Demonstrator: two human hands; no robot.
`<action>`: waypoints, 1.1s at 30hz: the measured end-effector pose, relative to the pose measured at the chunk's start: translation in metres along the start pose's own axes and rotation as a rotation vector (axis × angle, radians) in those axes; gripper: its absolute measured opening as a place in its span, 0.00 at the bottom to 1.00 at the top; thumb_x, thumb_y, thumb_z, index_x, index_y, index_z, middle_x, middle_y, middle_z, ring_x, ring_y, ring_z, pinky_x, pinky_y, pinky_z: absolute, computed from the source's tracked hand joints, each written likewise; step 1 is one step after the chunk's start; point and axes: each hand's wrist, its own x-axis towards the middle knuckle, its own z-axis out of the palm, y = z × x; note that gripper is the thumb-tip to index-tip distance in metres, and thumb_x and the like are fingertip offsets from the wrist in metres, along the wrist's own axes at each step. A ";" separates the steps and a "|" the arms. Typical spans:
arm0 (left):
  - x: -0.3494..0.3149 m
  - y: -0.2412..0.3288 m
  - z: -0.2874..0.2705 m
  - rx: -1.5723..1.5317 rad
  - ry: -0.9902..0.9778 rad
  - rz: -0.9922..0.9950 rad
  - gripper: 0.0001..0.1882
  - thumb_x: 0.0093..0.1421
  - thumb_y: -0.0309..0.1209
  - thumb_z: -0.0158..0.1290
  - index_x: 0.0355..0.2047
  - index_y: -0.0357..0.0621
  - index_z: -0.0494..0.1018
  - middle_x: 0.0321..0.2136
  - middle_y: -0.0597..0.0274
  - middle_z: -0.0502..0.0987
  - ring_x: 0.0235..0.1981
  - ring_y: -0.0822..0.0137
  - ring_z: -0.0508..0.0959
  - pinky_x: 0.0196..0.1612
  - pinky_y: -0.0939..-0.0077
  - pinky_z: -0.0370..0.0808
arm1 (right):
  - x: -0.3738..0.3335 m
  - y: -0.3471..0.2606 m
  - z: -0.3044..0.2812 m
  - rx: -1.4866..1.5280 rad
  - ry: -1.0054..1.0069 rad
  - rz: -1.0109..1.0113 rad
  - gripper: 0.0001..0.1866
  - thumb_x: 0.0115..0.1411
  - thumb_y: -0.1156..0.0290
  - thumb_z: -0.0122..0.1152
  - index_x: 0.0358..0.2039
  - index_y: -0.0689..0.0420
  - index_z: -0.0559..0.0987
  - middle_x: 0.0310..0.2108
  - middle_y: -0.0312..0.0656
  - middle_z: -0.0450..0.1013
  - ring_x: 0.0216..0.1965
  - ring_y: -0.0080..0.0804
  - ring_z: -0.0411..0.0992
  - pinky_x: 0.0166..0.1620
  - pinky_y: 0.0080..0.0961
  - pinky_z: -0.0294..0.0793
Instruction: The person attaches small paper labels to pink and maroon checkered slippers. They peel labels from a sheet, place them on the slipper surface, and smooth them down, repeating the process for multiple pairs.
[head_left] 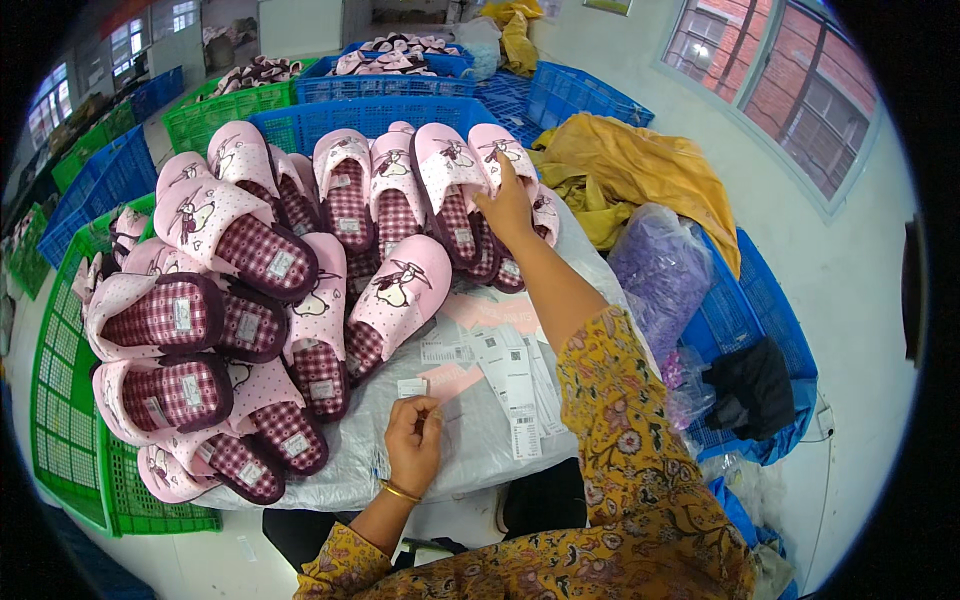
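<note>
My right hand (508, 212) reaches to the back right of the pile, its thumb and fingers closed on a pink slipper (497, 143) with a cartoon print. Close to the table's front edge is my left hand (412, 445), fingers curled in a pinch. A small white label (411, 387) shows at its fingertips. Between the arms lie printed white paper tags (510, 375) and pink cards (452, 381), partly overlapping. Many more pink slippers (405, 287) with plaid insoles are heaped on the left and back of the table.
A plastic-covered table (390, 470) bears the pile. A green crate (70, 400) stands at the left, with blue crates (370, 112) behind. Yellow cloth (640, 165), a bag of purple material (660, 275) and a black cloth (752, 388) lie at the right.
</note>
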 end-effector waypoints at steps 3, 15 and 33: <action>-0.002 0.002 -0.002 0.016 -0.019 -0.012 0.05 0.58 0.19 0.53 0.36 0.36 0.74 0.33 0.58 0.72 0.30 0.69 0.73 0.34 0.78 0.71 | 0.001 -0.005 0.003 0.055 -0.023 0.146 0.29 0.54 0.74 0.62 0.58 0.52 0.72 0.40 0.57 0.76 0.40 0.52 0.75 0.43 0.41 0.72; 0.001 0.000 -0.003 0.072 -0.030 -0.013 0.20 0.61 0.23 0.54 0.54 0.36 0.69 0.45 0.57 0.72 0.42 0.67 0.74 0.45 0.75 0.73 | -0.100 -0.061 -0.133 0.249 0.284 0.212 0.25 0.55 0.80 0.55 0.56 0.59 0.73 0.52 0.46 0.74 0.50 0.35 0.71 0.53 0.25 0.69; -0.014 -0.011 -0.077 0.226 0.302 0.050 0.18 0.68 0.32 0.47 0.52 0.31 0.70 0.50 0.50 0.72 0.51 0.59 0.71 0.57 0.68 0.65 | -0.297 -0.163 -0.092 0.348 -0.369 0.286 0.34 0.53 0.68 0.65 0.60 0.56 0.66 0.49 0.55 0.74 0.50 0.52 0.72 0.51 0.38 0.71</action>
